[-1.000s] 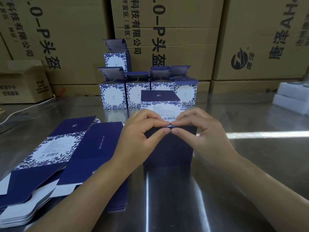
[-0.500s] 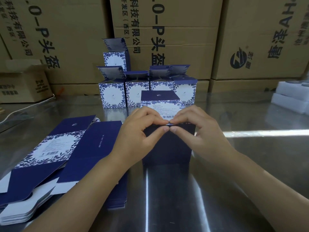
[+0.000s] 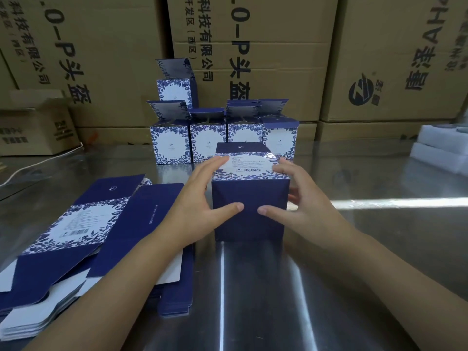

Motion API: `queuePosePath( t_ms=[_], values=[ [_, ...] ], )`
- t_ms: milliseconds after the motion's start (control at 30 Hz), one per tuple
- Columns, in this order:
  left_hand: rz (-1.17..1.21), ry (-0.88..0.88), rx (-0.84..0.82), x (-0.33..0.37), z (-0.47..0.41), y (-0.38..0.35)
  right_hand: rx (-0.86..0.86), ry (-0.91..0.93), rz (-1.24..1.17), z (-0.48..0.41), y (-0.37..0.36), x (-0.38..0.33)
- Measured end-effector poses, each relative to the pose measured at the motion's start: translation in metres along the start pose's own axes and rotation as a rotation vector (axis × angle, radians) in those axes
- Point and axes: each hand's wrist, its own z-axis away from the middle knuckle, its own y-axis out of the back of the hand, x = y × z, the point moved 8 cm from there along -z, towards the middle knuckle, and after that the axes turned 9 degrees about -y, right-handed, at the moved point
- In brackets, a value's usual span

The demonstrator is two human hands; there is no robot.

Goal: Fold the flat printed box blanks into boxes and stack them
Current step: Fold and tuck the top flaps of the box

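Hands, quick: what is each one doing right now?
Left hand: open, straight fingers resting on the folded box.
Right hand: open, fingers resting on the same box.

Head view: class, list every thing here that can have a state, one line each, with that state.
Near box: folded into a box shape, standing.
Left hand: fingers straight, touching near box.
Right hand: fingers relaxed, touching near box.
Finished boxes: upright, top flaps open.
Flat blanks: unfolded, piled.
Brown carton: top flap open.
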Motion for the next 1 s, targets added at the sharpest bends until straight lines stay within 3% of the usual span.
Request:
queuePosePath(
  t_ms=[467, 1000],
  values=[
    [-0.165, -0.084, 0.146, 0.0013, -0.0008, 0.0027, 0.264, 0.052, 0.085, 0.0013, 0.0054, -0.0035],
    [-0.215, -0.101, 0.272, -0.0012, 0.0006, 0.0049, 0.343, -0.011, 0.091, -0.0010, 0.0068, -0.0001]
  ],
)
